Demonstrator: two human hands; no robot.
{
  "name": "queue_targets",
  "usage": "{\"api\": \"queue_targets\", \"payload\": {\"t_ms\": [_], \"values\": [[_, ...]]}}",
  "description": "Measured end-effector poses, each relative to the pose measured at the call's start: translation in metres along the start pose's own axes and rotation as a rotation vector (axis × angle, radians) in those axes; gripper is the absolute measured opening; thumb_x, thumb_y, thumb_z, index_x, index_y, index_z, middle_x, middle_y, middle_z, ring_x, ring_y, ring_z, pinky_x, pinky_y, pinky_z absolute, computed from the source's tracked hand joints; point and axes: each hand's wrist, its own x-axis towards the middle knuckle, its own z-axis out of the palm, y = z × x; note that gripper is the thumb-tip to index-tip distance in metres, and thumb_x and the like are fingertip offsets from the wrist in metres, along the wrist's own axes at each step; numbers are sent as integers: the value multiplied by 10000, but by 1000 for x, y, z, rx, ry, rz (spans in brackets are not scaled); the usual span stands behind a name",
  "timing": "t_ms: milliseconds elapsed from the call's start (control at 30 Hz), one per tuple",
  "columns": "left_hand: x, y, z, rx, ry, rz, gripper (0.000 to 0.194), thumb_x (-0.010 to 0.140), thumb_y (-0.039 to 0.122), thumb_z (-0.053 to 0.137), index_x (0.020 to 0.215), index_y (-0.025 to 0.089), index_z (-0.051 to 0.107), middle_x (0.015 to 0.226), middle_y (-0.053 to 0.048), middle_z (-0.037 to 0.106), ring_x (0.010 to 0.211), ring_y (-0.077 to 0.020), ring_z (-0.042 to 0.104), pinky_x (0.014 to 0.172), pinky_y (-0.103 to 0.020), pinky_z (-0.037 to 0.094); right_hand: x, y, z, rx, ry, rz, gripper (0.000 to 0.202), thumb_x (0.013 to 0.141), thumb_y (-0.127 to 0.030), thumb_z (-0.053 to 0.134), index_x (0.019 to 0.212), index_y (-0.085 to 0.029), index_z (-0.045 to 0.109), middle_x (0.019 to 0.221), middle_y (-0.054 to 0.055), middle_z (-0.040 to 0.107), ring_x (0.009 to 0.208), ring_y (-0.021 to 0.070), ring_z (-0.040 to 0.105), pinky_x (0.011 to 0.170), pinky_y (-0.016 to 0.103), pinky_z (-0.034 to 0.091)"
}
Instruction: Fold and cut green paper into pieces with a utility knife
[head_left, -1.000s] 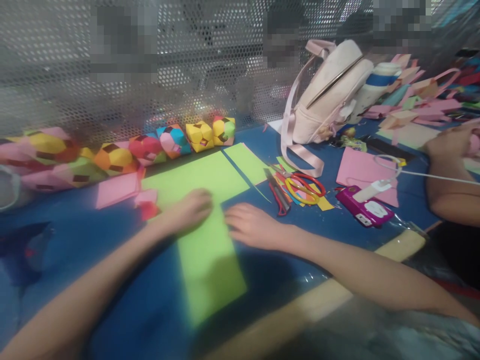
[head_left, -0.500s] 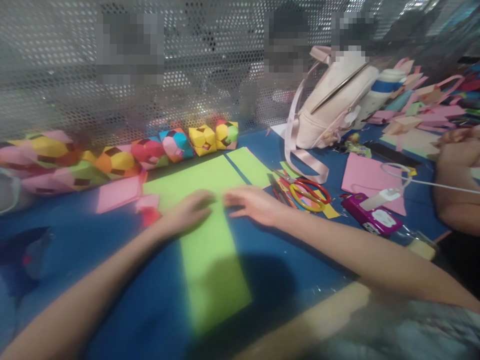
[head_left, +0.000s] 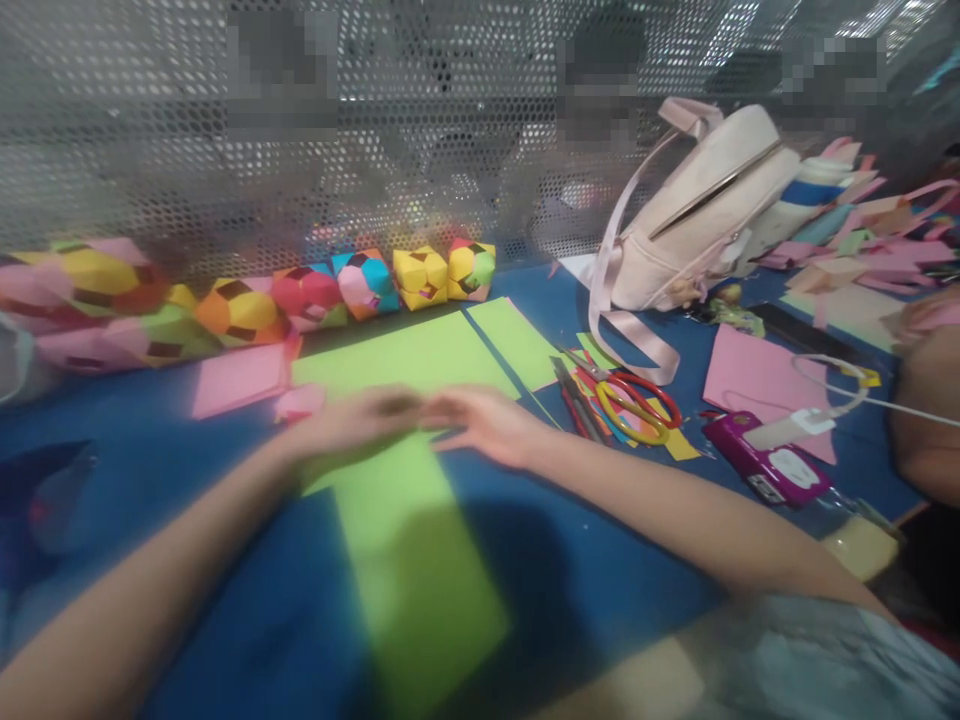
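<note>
My left hand (head_left: 364, 425) is over a long light-green paper strip (head_left: 420, 560) that reaches down toward me. Motion blurs its fingers, so their grip does not show. A green corner pokes out below its wrist. My right hand (head_left: 487, 425) comes in from the right, fingers stretched out with thumb and fingers apart, its tips close to the left hand at the strip's upper end. Behind both hands lie a broad green sheet (head_left: 405, 345) and a narrower green piece (head_left: 514, 340). Scissors (head_left: 630, 395) with red and yellow handles and a cutter (head_left: 577, 400) rest on paper scraps to the right.
Folded multicoloured paper balls (head_left: 307, 297) line the back by a perforated metal panel (head_left: 450, 190). Pink paper (head_left: 240, 380) lies left. On the right are a pale backpack (head_left: 697, 210), a bottle (head_left: 814, 195), a purple device (head_left: 765, 460) with a white cable, and another person's arm (head_left: 926, 400).
Both hands have drawn together and shifted slightly left. The green strip's upper part moved left with them, and its lower end now lies nearer to me. The camera view shifted a little.
</note>
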Motion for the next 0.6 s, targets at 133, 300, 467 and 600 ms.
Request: {"api": "queue_targets", "payload": {"t_ms": [133,300,467,600], "values": [[-14,13,-5,363,-144,61,429,723,327,628,1137,219,609,1053,-51,630,952,-237,598,822,-323,468,-2,2,1,-33,-24,6,127,870,-246,617,778,-168,654,891,63,701,844,171,650,755,354,557],[-20,18,3,493,-186,36,376,713,276,591,1080,197,596,1023,-73,611,883,-231,602,736,-312,475,-12,3,-3,-247,-56,-15,162,895,-260,593,792,-155,662,880,82,710,788,154,665,735,320,578],[-19,19,3,473,-209,-35,317,712,258,573,1023,222,625,914,-42,654,799,-212,622,652,-275,463,-32,1,-35,-1019,5,-504,138,896,-246,557,909,-165,667,969,100,712,908,209,661,867,412,547],[-16,21,3,455,-199,-31,224,749,298,524,930,212,623,796,-21,618,690,-185,576,615,-277,443,-43,-4,-77,-1770,85,-938,259,902,-111,438,1011,-124,672,1134,184,669,1125,301,584,956,508,470]]}}
